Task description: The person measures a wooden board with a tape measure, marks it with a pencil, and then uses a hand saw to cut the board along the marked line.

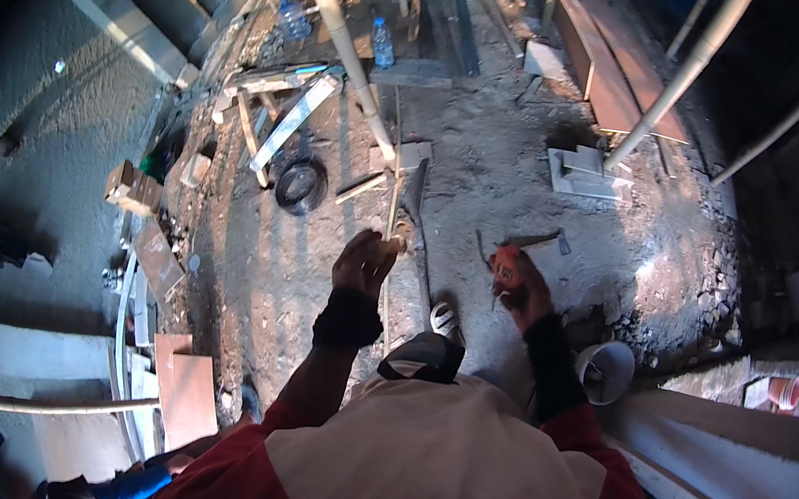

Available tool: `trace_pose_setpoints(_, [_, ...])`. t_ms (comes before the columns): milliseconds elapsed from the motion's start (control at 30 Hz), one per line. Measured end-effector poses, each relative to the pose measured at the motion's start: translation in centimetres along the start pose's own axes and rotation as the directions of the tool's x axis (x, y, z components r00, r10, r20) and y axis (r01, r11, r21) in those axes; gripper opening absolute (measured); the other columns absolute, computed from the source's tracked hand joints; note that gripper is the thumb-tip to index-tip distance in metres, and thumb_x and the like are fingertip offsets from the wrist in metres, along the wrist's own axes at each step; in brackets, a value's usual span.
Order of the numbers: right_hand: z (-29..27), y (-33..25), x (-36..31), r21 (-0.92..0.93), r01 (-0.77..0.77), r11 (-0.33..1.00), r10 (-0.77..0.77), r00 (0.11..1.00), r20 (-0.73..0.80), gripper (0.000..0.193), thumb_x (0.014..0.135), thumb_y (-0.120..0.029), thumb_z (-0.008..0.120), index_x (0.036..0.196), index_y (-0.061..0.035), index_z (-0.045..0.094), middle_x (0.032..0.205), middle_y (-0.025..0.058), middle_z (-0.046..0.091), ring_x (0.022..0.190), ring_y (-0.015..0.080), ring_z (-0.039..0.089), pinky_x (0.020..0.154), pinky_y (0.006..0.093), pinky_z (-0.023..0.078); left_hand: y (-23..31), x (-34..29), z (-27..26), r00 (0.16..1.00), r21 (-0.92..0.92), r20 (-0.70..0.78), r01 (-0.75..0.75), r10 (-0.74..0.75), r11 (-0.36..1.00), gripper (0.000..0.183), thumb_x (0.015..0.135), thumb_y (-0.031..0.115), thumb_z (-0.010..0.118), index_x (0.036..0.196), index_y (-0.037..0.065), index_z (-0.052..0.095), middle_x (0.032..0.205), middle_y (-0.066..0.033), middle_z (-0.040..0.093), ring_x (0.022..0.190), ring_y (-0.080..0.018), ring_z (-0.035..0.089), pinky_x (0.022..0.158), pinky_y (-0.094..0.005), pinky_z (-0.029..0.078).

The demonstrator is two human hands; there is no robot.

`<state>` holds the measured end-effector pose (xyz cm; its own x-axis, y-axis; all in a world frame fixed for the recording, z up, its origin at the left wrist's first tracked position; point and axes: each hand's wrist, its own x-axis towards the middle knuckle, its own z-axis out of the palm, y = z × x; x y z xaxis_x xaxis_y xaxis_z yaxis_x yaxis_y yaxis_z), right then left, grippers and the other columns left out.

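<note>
My left hand (pixel 362 267) is raised ahead of me, its fingers closed on a small pale yellowish piece (pixel 393 246). Just beside it a thin wooden strip (pixel 394 206) runs lengthwise over the dirt; I cannot tell if the hand touches it. My right hand (pixel 531 302) is wrapped round an orange-red, rounded hand-held thing (pixel 507 264), its exact kind unclear. A dark, slender object (pixel 562 242) shows beyond that hand. Between my hands and nearer to me, a foot in a sandal (pixel 446 320) stands on the ground.
Bamboo poles (pixel 346 46) rise from rubble-strewn ground. Ahead to the left lie a coil of black hose or cable (pixel 301 186) and a pale board (pixel 293 122). A white bucket (pixel 605 370) stands by my right arm. Another person's blue sleeve (pixel 131 490) shows lower left.
</note>
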<state>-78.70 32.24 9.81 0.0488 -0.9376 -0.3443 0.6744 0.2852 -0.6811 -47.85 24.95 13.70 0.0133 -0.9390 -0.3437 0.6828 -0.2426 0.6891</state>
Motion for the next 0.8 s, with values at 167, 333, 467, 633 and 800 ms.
trace_pose_setpoints(167, [-0.1,-3.6,12.3,-0.209,-0.123,0.970,0.101,0.989,-0.112,0.051,0.094,-0.048,0.071,0.129,-0.0129,0.061,0.097,0.0028,0.065,0.059,0.0120,0.062,0.038,0.0224,0.035,4.0,8.0,4.0,0.987,0.149,-0.158,0.059,-0.035,0.987,0.030,0.094,0.007,0.066,0.124,0.009,0.066,0.122,-0.0080,0.069,0.112,-0.0274,0.067,0.092,-0.0452,0.058])
trace_pose_setpoints(333, [0.5,-4.4,28.6,-0.553,-0.249,0.795,0.150,0.964,-0.218,0.041,0.088,-0.051,0.074,0.098,-0.0140,0.061,0.077,0.0004,0.062,0.051,0.0100,0.057,0.037,0.0250,0.033,5.1,11.8,1.8,0.897,0.141,-0.441,0.077,-0.007,0.987,0.031,0.093,0.012,0.071,0.124,0.011,0.067,0.119,-0.0045,0.070,0.108,-0.0202,0.067,0.085,-0.0379,0.059])
trace_pose_setpoints(467, [0.1,-4.4,46.8,-0.812,-0.160,0.561,-0.005,0.980,-0.197,0.038,0.085,-0.046,0.076,0.096,-0.0107,0.065,0.073,0.0015,0.064,0.051,0.0120,0.061,0.038,0.0275,0.039,3.2,14.7,-2.4,0.812,0.381,-0.550,0.036,0.195,0.924,0.032,0.090,0.015,0.070,0.122,0.010,0.068,0.118,-0.0056,0.069,0.108,-0.0208,0.065,0.087,-0.0381,0.058])
trace_pose_setpoints(633, [0.0,-6.3,71.1,-0.981,0.149,0.127,-0.212,0.970,0.120,0.054,0.077,-0.050,0.081,0.110,-0.0106,0.067,0.094,0.0136,0.073,0.079,0.0292,0.072,0.066,0.0436,0.058,-3.6,19.2,-5.0,0.561,0.233,-0.785,-0.124,0.261,0.965,0.033,0.088,0.015,0.068,0.121,0.011,0.068,0.118,-0.0056,0.068,0.106,-0.0213,0.065,0.083,-0.0376,0.058])
trace_pose_setpoints(800, [3.3,-8.2,88.0,-0.946,0.146,-0.291,-0.171,0.965,0.201,0.055,0.079,-0.047,0.073,0.121,-0.0136,0.060,0.116,0.0222,0.066,0.107,0.0422,0.067,0.090,0.0527,0.055,-9.8,21.0,1.1,0.319,0.291,-0.908,0.018,0.270,0.957,0.029,0.089,0.014,0.066,0.119,0.015,0.069,0.113,-0.0056,0.067,0.099,-0.0231,0.065,0.075,-0.0377,0.059])
